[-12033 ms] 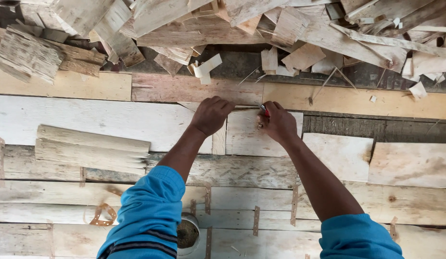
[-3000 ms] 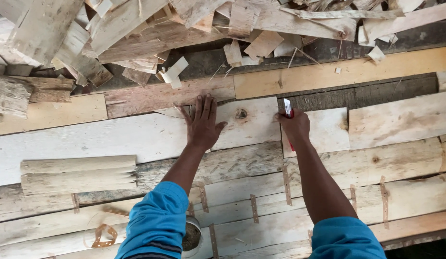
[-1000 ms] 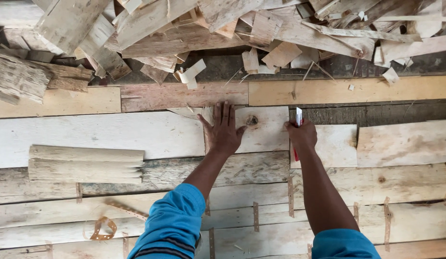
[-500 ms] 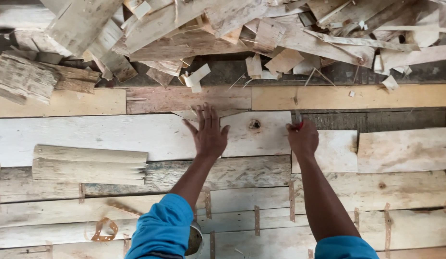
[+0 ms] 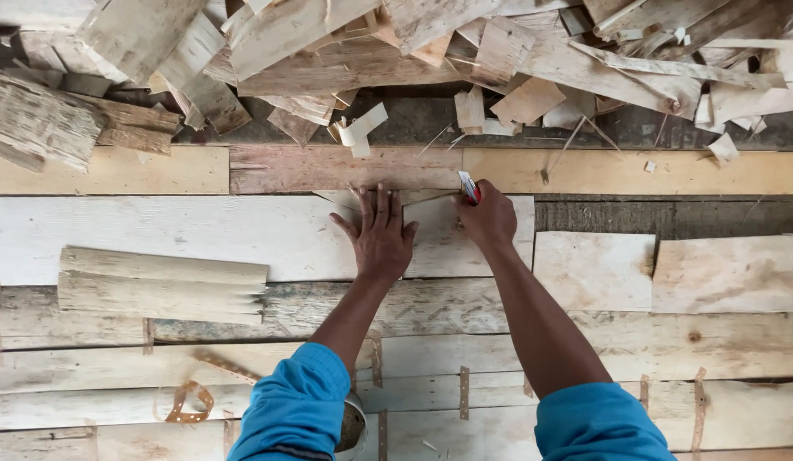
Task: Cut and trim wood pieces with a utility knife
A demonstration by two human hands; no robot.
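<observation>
Right hand (image 5: pixel 489 219) shifted left with red-handled tool (image 5: pixel 468 187) (left hand (image 5: pixel 379 235) flat on veneer sheet (image 5: pixel 439 243)).

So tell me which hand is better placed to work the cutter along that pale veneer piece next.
Right. The right hand already grips the red-handled cutter at the veneer piece's top edge. The left hand lies flat, fingers spread, pressing the piece down, so it probably suits holding rather than cutting.
</observation>
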